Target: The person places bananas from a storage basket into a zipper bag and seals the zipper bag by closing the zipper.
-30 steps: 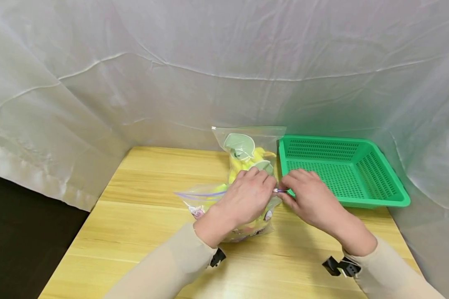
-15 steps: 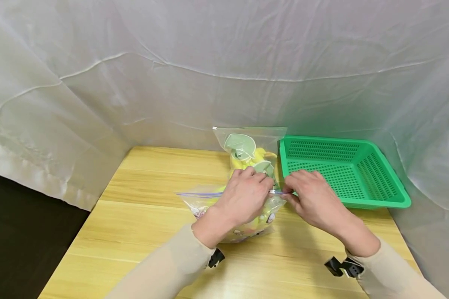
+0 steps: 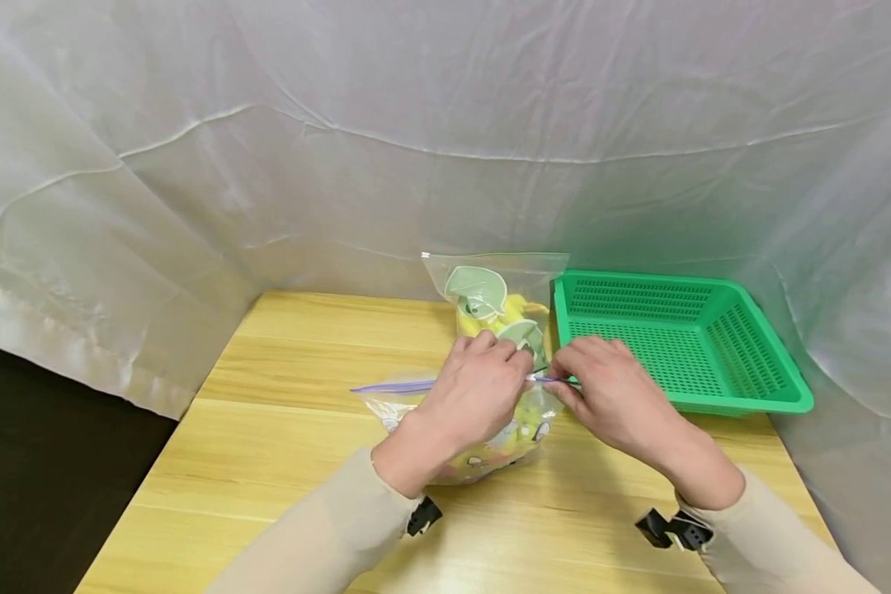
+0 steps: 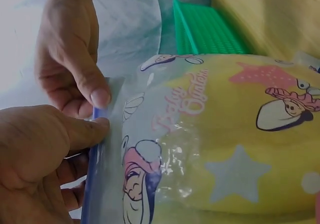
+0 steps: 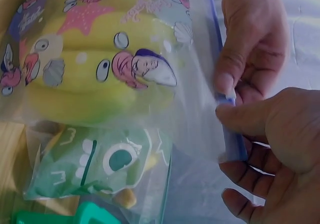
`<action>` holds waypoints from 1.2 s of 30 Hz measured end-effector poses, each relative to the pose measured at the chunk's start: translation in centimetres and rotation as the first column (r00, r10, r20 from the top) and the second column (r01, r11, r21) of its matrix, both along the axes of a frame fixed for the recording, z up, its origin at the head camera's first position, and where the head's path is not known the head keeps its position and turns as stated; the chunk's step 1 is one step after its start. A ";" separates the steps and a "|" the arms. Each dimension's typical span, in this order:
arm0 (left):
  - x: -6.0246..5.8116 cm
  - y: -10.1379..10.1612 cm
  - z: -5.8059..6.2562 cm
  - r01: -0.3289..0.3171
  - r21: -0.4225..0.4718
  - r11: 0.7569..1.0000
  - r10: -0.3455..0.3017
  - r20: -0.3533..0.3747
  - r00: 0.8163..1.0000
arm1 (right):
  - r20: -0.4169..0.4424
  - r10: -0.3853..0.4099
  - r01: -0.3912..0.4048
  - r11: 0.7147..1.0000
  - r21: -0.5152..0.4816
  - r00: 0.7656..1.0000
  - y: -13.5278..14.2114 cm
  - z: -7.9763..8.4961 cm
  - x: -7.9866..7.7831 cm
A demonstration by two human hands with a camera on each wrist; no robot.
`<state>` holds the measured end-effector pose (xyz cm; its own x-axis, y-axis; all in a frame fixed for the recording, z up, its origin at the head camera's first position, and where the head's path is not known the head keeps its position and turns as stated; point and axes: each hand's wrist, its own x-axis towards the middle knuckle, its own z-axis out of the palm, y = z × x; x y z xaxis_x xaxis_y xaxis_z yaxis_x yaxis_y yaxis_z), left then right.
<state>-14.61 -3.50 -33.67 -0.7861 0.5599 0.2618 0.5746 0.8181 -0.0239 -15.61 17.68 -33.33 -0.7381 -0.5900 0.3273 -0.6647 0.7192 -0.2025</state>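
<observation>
A clear zip bag [image 3: 516, 437] printed with shells, starfish and cartoon figures stands upright on the table, a bulky yellow thing inside it. Along its top runs a purple zip strip [image 3: 393, 387]. My left hand [image 3: 471, 388] pinches the strip at a white slider [image 5: 230, 97], right of the bag's middle. Just beside it, the right hand [image 3: 609, 388] pinches the strip's right end between thumb and fingers. In the right wrist view, thumb and index finger [image 5: 245, 116] lie close to the slider. Both hands cover part of the strip in the head view.
Behind stands a second clear zip bag [image 3: 477, 289] with green cartoon print and yellow contents. A green plastic basket [image 3: 768, 346] sits at the right, close to my right hand. Pale cloth [image 3: 445, 124] hangs behind the wooden table [image 3: 282, 462].
My left hand has slid slightly left along the strip, the white slider moving with it. The right hand shifted a little and still pinches the right end.
</observation>
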 end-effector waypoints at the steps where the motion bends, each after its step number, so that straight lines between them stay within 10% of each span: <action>1: 0.0 0.1 0.0 0.001 0.001 1.000 -0.001 -0.002 1.000 | -0.012 0.006 -0.006 1.000 0.001 1.000 -0.1 -0.1 0.0; 36: 0.3 -2.2 0.3 0.010 0.027 1.000 -0.010 0.016 1.000 | -0.086 0.036 -0.038 0.999 -0.026 0.996 -0.3 -0.2 -0.2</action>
